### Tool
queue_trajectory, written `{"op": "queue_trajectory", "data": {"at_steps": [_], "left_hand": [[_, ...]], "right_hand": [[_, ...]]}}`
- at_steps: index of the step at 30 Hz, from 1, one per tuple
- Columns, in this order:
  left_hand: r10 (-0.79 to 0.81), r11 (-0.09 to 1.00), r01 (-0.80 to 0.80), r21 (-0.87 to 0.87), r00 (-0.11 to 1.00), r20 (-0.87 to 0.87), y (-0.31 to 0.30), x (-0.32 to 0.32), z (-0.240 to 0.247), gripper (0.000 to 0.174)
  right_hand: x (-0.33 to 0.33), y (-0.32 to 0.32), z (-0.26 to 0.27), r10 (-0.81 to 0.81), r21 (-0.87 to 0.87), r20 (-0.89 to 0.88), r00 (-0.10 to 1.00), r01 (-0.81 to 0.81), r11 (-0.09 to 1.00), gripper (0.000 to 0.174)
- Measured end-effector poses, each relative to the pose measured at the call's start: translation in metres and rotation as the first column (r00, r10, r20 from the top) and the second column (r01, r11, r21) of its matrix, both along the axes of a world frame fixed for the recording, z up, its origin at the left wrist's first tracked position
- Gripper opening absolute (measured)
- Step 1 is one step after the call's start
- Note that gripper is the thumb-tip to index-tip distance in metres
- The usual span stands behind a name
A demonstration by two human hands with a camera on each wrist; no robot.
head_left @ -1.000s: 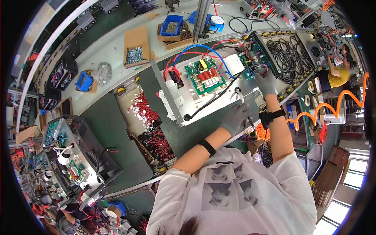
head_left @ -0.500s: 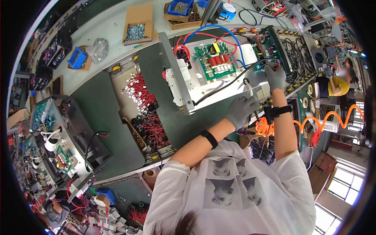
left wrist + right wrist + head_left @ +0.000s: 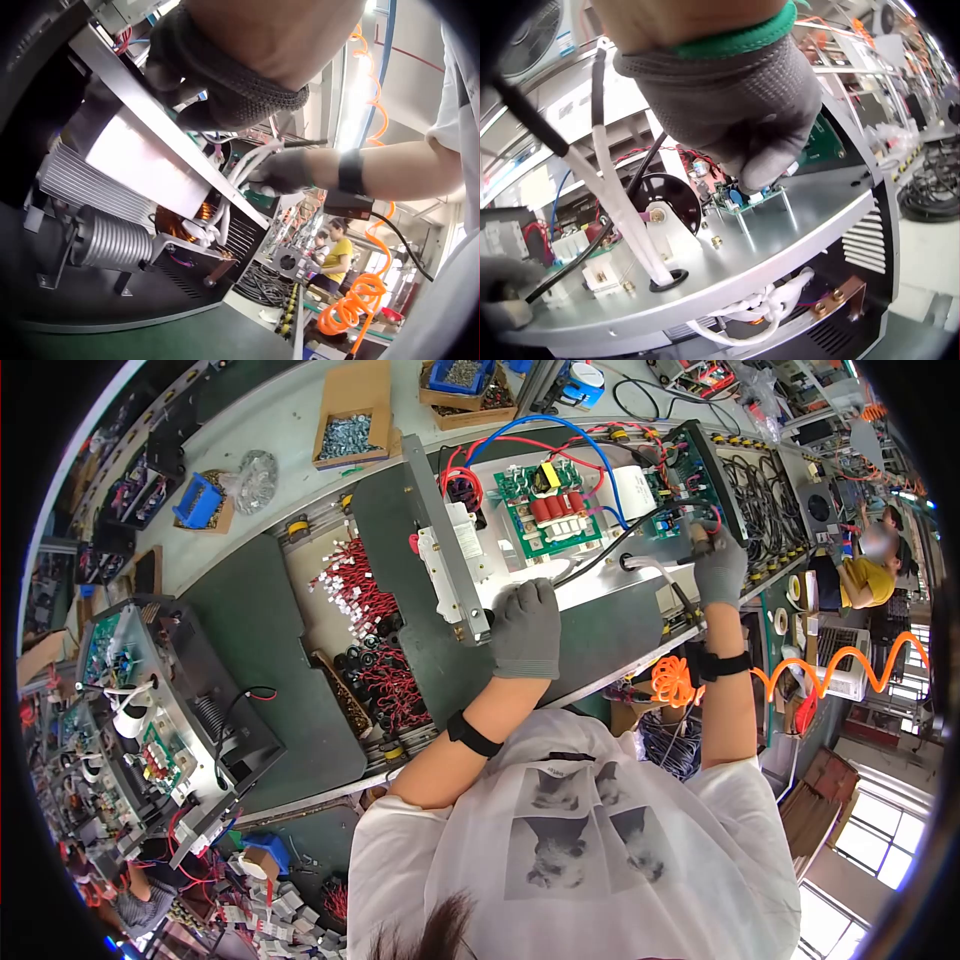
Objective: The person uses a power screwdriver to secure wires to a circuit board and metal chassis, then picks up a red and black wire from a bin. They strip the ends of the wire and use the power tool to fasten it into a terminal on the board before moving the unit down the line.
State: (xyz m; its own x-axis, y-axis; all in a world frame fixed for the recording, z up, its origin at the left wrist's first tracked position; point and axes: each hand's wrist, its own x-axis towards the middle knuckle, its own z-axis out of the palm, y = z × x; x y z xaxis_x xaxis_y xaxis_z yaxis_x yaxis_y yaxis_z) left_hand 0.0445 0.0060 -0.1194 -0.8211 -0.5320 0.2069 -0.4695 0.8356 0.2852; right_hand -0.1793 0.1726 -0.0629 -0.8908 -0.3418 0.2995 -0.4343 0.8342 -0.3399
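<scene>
An open metal chassis (image 3: pixel 590 588) holds a green circuit board (image 3: pixel 548 510). My left hand (image 3: pixel 525 632) is over its near edge, left end, fingers curled at a black cable (image 3: pixel 612 554). The same left glove (image 3: pixel 217 82) overhangs the metal edge in the left wrist view; its fingertips are partly hidden. At the right end, my right hand (image 3: pixel 720 572) pinches the cable's other end near a red lead. The right wrist view shows that glove (image 3: pixel 735 105) curled above a small board (image 3: pixel 754 196); its grip is hidden. White sleeved cables (image 3: pixel 622 210) rise from a grommet beside it.
Coiled black cables (image 3: pixel 760 500) lie right of the chassis. Red wires with white connectors (image 3: pixel 350 585) fill a gap on the left, and another open unit (image 3: pixel 185 705) stands beyond. Boxes of screws (image 3: pixel 350 435) are at the back. An orange coiled hose (image 3: pixel 675 682) hangs near the front edge.
My left hand has left the white sleeved cables and moved left to the chassis's left end. My right hand has shifted slightly right. The head view has shifted, then nearly settled.
</scene>
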Motion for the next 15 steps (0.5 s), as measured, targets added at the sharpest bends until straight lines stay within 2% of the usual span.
{"op": "queue_trajectory", "data": {"at_steps": [2, 4, 5, 6, 7, 9, 11, 13, 14, 15], "left_hand": [[-0.044, 0.999, 0.044, -0.023, 0.999, 0.030, -0.003, 0.008, 0.010, 0.037], [0.032, 0.988, -0.025, 0.152, 0.999, -0.042, -0.008, 0.020, 0.034, 0.032], [0.034, 0.988, -0.027, 0.149, 0.999, -0.041, -0.007, 0.026, 0.034, 0.032], [0.074, 0.982, -0.073, 0.177, 0.997, 0.001, -0.005, 0.032, 0.033, 0.034], [0.111, 0.972, -0.118, 0.203, 0.993, 0.043, -0.006, 0.037, 0.030, 0.035], [0.105, 0.972, -0.125, 0.200, 0.989, 0.106, -0.011, 0.046, 0.019, 0.035], [0.019, 0.936, -0.145, 0.322, 0.932, 0.362, -0.013, 0.047, 0.024, 0.037], [0.063, 0.944, -0.148, 0.295, 0.959, 0.277, -0.010, 0.044, 0.027, 0.033], [0.062, 0.942, -0.119, 0.314, 0.981, 0.186, -0.007, 0.038, 0.033, 0.031], [0.058, 0.939, -0.085, 0.332, 0.994, 0.092, -0.004, 0.031, 0.041, 0.030]], "right_hand": [[0.009, -0.002, 0.025, 0.028, 0.070, -0.132, 0.991, -0.019, 0.997, 0.016], [0.016, -0.004, 0.042, 0.046, 0.022, -0.192, 0.980, -0.043, 0.999, 0.017], [0.020, -0.004, 0.051, 0.063, -0.021, -0.250, 0.966, -0.070, 0.997, 0.018], [0.023, -0.005, 0.061, 0.107, -0.065, -0.170, 0.980, -0.119, 0.991, 0.021], [0.025, -0.004, 0.069, 0.108, -0.067, -0.170, 0.980, -0.121, 0.990, 0.021], [0.029, -0.002, 0.082, 0.140, 0.063, -0.367, 0.920, -0.125, 0.990, 0.022], [0.023, 0.004, 0.094, 0.139, 0.092, -0.391, 0.910, -0.111, 0.990, 0.022], [0.027, 0.004, 0.111, 0.114, -0.080, -0.516, 0.849, -0.181, 0.980, 0.023], [0.026, 0.009, 0.116, 0.162, -0.218, -0.401, 0.902, -0.265, 0.939, 0.024], [0.032, 0.008, 0.127, 0.151, -0.217, -0.419, 0.896, -0.260, 0.941, 0.024]]}}
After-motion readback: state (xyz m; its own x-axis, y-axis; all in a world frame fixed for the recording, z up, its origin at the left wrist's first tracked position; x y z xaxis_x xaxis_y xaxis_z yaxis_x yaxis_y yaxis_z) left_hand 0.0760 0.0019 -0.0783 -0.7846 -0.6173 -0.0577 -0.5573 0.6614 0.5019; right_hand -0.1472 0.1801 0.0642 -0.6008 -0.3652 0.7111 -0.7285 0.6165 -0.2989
